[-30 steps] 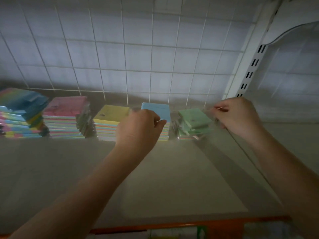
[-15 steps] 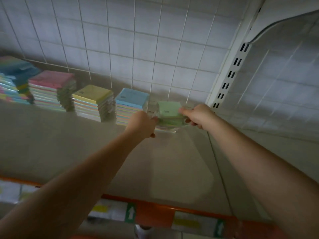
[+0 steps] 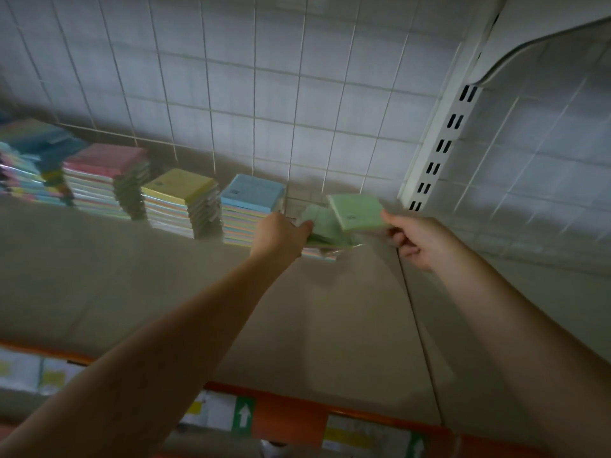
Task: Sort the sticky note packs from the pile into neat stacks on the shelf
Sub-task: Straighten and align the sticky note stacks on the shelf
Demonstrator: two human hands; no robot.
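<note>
Shelf (image 3: 132, 276), right hand (image 3: 418, 241) pinching green pack (image 3: 357, 211) (tilted), left hand (image 3: 281, 234) alongside

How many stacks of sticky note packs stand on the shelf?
5: mixed pile at far left, pink-topped, yellow-topped, blue-topped, and a low green-topped one between the hands. More may be hidden beyond the left edge.

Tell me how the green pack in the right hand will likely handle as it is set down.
The green pack probably stays stiff: it keeps flat though the right hand pinches only one edge. It looks light, held that way. Its glossy wrap may make it slide on the loose green packs below.
</note>
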